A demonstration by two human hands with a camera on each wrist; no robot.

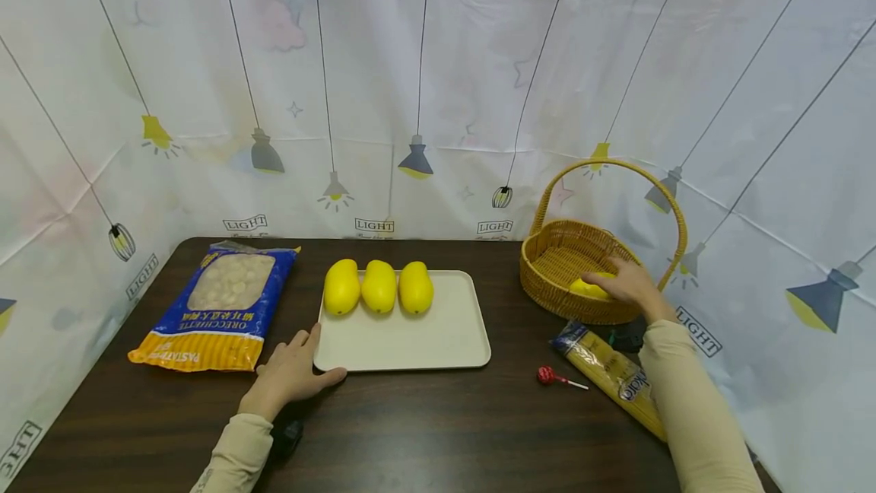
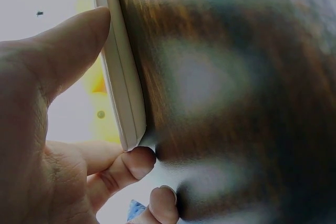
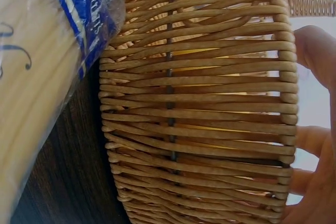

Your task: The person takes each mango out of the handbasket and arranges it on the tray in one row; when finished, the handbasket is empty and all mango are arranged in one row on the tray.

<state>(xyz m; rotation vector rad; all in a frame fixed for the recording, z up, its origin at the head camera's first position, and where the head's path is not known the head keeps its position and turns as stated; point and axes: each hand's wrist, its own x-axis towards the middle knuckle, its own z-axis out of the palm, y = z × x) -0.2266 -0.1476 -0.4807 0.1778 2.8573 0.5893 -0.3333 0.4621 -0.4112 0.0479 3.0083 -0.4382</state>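
Note:
My left hand [image 1: 290, 371] rests at the near-left corner of a cream tray [image 1: 411, 345], thumb along its front edge and fingers at its left side. The left wrist view shows the thumb [image 2: 79, 40] against the tray's edge [image 2: 123, 77]. Three yellow mangoes [image 1: 379, 287] lie in a row along the tray's far side. My right hand [image 1: 631, 284] reaches over the rim of a wicker basket [image 1: 547, 284], thumb and fingers spread above another mango [image 1: 587, 287] inside. The right wrist view shows mostly the basket's wall [image 3: 210, 103]; its weave partly hides the fingers.
A blue and orange pasta bag [image 1: 212, 310] lies left of the tray. A spaghetti packet [image 1: 609, 371] lies in front of the basket, beneath the right forearm. Nearby is a red lollipop [image 1: 546, 375]. The basket's tall handle [image 1: 609, 162] arches over it. A patterned curtain [image 1: 438, 82] hangs behind the table.

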